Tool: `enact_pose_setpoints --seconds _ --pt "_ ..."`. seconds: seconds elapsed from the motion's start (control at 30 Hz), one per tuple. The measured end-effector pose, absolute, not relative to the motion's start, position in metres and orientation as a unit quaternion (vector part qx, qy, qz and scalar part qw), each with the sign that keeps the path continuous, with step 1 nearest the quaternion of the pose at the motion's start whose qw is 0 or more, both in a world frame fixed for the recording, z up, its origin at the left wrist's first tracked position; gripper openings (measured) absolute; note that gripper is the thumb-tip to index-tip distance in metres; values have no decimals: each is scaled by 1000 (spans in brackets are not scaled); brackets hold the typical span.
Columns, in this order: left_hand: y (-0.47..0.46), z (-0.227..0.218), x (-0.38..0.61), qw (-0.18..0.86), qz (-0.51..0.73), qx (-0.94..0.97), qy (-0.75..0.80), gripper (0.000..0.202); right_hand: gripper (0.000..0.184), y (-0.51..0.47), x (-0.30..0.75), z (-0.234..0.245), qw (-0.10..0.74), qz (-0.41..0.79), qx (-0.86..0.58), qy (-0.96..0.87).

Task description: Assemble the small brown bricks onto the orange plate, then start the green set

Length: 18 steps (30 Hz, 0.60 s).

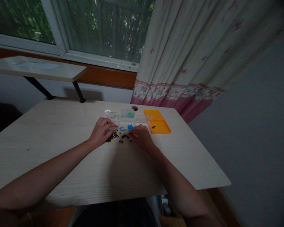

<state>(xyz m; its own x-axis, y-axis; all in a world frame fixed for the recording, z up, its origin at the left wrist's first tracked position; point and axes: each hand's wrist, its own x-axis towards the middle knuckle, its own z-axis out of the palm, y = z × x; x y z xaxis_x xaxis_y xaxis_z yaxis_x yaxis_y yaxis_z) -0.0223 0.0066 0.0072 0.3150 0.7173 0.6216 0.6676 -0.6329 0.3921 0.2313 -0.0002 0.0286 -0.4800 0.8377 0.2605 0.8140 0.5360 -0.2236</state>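
My left hand (102,130) rests at the left of a pile of small dark brown and yellow pieces (115,135), fingers curled, thumb and forefinger close together. What they hold, if anything, is too small to make out. My right hand (142,136) is pinched just right of some loose dark pieces (125,136); anything between its fingertips is hidden. Behind both hands stands a clear plastic compartment box (119,117). Blue pieces (130,127) lie in a front compartment and green pieces (130,114) in a back one. My right hand covers part of the box's front.
An orange tray (159,118) sits right of the box, with a few dark pieces (153,127) in it. A round hole (134,108) is near the back edge of the pale wooden table (85,176). A raised shelf (61,71) stands at the back left. A curtain (180,56) hangs behind.
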Motion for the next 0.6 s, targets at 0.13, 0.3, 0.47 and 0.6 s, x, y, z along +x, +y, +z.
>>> enact_pose_setpoints --seconds 0.13,0.3,0.47,0.6 --pt "2 10 -20 34 384 837 389 21 13 1 227 26 211 84 -489 -842" --pt "-1 10 -17 37 362 851 378 22 13 1 223 24 268 185 -507 -798" --pt "-1 9 -15 37 358 858 365 23 14 -1 219 22 299 252 -533 -750" --pt "-2 8 -14 35 346 869 352 24 16 -4 215 21 307 298 -529 -732"
